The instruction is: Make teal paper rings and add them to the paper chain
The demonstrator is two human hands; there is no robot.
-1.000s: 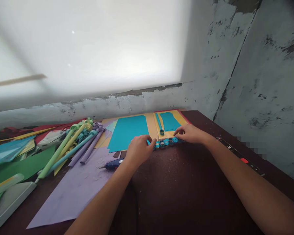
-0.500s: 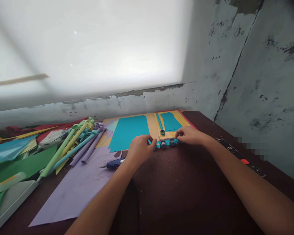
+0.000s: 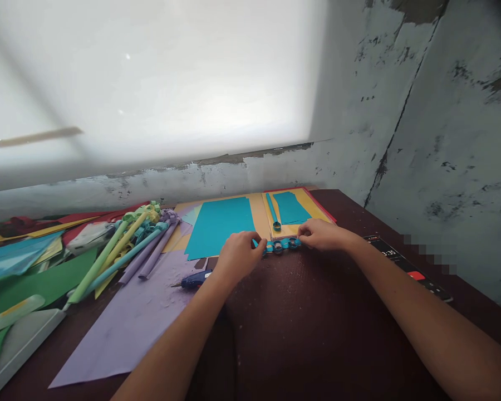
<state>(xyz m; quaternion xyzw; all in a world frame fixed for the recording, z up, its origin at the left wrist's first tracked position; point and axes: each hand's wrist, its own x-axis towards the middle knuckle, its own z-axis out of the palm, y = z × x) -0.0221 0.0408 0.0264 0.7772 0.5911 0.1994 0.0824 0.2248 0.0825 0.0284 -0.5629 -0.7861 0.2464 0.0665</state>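
Observation:
A blue paper strip [image 3: 278, 245] with several curled loops stretches between my two hands, low over the dark table. My left hand [image 3: 242, 250] pinches its left end with thumb and fingers. At the other end, my right hand [image 3: 316, 233] has its fingertips closed on the strip. Just behind the loops, a rolled blue paper tube [image 3: 272, 210] lies on yellow paper with a curl at its near end. A dark blue glue gun [image 3: 194, 279] rests beside my left forearm, partly hidden by it.
Blue sheets [image 3: 219, 223] and a smaller cut blue piece [image 3: 291, 207] lie at the back. Several coloured paper rolls [image 3: 108, 250] are heaped at left, over a purple sheet [image 3: 150, 317]. A phone [image 3: 409, 267] lies at right, near the peeling wall [image 3: 442, 167].
My right hand has shifted slightly left, its fingers closing further on the strip's end. My left hand stays almost where it was.

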